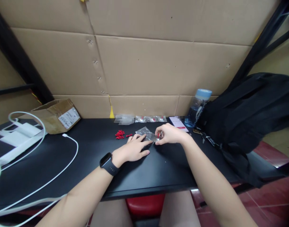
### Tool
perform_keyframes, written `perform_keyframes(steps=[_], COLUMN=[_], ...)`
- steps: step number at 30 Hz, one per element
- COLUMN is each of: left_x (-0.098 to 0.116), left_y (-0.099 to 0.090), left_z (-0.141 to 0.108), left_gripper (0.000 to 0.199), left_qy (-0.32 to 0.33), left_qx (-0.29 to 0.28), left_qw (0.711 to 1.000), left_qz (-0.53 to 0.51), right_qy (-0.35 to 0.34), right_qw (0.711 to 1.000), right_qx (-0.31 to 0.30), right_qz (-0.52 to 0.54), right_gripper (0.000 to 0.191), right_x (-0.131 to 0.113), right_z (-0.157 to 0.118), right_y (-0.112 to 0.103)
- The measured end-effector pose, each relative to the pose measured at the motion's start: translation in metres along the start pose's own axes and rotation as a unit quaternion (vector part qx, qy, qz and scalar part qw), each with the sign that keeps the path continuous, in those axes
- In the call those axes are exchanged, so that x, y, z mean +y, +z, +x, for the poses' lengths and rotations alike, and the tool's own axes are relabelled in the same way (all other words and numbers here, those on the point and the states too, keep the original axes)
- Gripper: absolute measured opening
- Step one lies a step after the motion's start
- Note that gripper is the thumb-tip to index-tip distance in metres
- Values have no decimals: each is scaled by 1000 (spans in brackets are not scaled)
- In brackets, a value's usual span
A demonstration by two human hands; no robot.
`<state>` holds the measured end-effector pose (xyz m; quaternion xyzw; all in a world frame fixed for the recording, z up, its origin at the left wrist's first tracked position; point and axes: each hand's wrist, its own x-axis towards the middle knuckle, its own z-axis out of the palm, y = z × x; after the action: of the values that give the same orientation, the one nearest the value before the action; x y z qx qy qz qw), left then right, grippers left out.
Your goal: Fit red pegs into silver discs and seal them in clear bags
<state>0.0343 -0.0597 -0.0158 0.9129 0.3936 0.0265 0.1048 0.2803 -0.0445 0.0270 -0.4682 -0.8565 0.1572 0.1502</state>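
My left hand [136,148] lies on the black table with its fingers spread, the fingertips on a clear plastic bag [144,131]. Just to the right, my right hand [167,133] pinches a small round shiny item with a red part [158,136] at the bag's right end. How far the item is inside the bag cannot be made out. Left of the bag is a pile of red cord loops [119,134], with a single red loop [129,135] beside it. Behind, along the cardboard, lie flat clear bags [124,119] and three filled bags [151,119].
A phone [179,123] and a blue-lidded bottle [198,108] stand near the back right, beside a black backpack [248,110]. At left are an open cardboard box [56,116], a white power strip [19,146] and a white cable [74,157].
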Motion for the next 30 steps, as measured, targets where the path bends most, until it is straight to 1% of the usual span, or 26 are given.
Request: perform_keyframes(steps=[2,4,7,10,13,15,17,21,25,27,29,30], left_x=[0,-1,-4,-7,-10,-10,-10,-7,-7,-8,-11,-12], left_y=[-1,-3,-7,-7,-5,-4,-4,-7,-8,-8,-6,-5], left_z=[0,-1,-1,-2,-1,-1,-2,-3,-2,-1,0,1], left_gripper=[53,54,56,53,53,53,53,53,50,48,41,37], left_qy=[3,2,4,16,17,14,11,15,18,26,36,35], left_qx=[-2,-24,-53,-46,-37,-38,-43,-38,-36,-26,5,27], left_qw=[1000,1000,998,998,998,998,998,998,998,998,999,998], left_qz=[-4,-11,-28,-45,-53,-55,-53,-50,-49,-43,-37,-34], right_qy=[4,11,17,-1,-19,-27,-32,-17,2,-1,-19,-33], right_qw=[1000,999,999,1000,998,996,997,992,982,981,985,988], right_qx=[17,26,31,31,7,4,32,113,155,156,129,106], right_qz=[-15,-31,-38,0,62,82,58,-52,-107,-117,-114,-107], right_gripper=[24,24,28,28,26,26,26,25,20,13,7,7], right_x=[0,2,5,6,7,7,8,8,6,5,6,7], right_z=[5,10,16,21,23,25,27,32,41,43,43,42], right_y=[7,14,23,27,28,30,33,43,54,57,56,54])
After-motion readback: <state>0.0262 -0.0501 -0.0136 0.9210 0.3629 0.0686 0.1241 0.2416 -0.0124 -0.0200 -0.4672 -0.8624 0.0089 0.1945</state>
